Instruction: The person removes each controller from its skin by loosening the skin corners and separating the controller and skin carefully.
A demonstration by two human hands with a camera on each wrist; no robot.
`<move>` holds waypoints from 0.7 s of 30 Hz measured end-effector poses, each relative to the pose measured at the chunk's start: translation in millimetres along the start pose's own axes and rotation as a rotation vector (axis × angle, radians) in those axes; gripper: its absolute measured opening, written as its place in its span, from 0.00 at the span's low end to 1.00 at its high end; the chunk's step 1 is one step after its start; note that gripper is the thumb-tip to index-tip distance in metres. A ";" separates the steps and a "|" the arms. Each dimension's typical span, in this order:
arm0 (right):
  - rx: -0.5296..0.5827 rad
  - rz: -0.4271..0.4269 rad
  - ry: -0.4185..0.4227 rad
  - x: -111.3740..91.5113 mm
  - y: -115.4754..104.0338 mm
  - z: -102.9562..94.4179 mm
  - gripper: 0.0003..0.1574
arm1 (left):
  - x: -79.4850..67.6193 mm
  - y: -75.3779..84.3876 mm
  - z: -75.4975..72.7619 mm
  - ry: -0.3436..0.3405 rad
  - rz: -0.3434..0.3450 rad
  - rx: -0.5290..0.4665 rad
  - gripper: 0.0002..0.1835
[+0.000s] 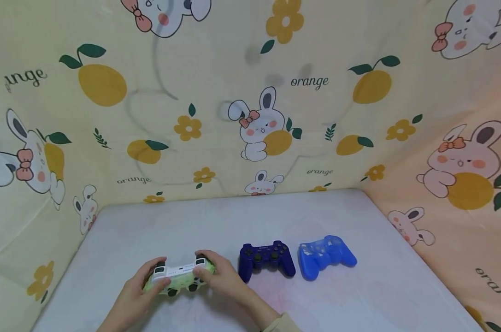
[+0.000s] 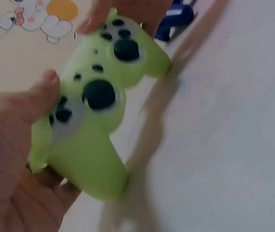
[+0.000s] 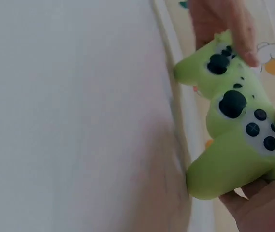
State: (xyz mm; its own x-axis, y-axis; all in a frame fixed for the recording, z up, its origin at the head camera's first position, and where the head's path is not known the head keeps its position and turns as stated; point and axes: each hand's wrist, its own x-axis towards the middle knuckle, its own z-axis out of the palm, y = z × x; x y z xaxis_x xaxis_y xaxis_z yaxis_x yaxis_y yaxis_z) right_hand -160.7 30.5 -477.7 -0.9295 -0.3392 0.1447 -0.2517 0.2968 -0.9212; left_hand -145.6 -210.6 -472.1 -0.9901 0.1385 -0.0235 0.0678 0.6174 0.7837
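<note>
A game controller in a pale green cover (image 1: 179, 280) is held up between both hands at the left front of the table. My left hand (image 1: 135, 295) grips one end, its thumb (image 2: 50, 87) lying along the controller's edge. The other end is gripped by my right hand (image 1: 229, 281), fingers behind and thumb at the near side. The white top edge with its dark shoulder buttons faces up in the head view. Both wrist views show the green face with dark sticks and buttons. Parts of the fingers are hidden behind the controller.
A dark blue controller (image 1: 256, 259) lies on the white table (image 1: 358, 299), right of my right hand. Beyond it lies a bright blue controller-shaped cover (image 1: 333, 252) with pale patches. A printed cloth (image 1: 217, 69) with rabbits and oranges walls the back and sides.
</note>
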 end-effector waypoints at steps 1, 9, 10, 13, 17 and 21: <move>0.004 0.012 -0.007 -0.8 0.2 0.2 0.30 | 1.6 -1.9 -0.2 -0.007 -0.010 -0.008 0.35; -0.011 0.064 -0.043 -4.9 -0.8 0.4 0.31 | 9.1 -13.9 0.4 -0.030 -0.085 -0.075 0.35; -0.005 0.070 -0.043 -5.0 -1.1 0.4 0.31 | 8.9 -15.2 0.8 -0.030 -0.082 -0.090 0.35; -0.001 0.076 -0.041 -5.5 -1.4 0.2 0.32 | 7.8 -19.1 1.5 -0.030 -0.074 -0.123 0.36; -0.009 0.057 -0.045 -7.1 -2.5 -0.9 0.32 | 6.2 -23.9 0.4 -0.031 -0.048 -0.133 0.34; -0.012 0.061 -0.052 -8.0 -4.4 -2.9 0.32 | 6.3 -24.3 -0.9 -0.029 -0.015 -0.097 0.33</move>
State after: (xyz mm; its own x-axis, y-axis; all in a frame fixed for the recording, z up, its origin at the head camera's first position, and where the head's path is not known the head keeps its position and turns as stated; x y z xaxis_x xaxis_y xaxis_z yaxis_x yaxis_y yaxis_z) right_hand -152.9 34.5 -473.8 -0.9283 -0.3655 0.0689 -0.1982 0.3292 -0.9232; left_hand -153.6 -225.4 -490.7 -0.9867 0.1535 -0.0525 0.0396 0.5416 0.8397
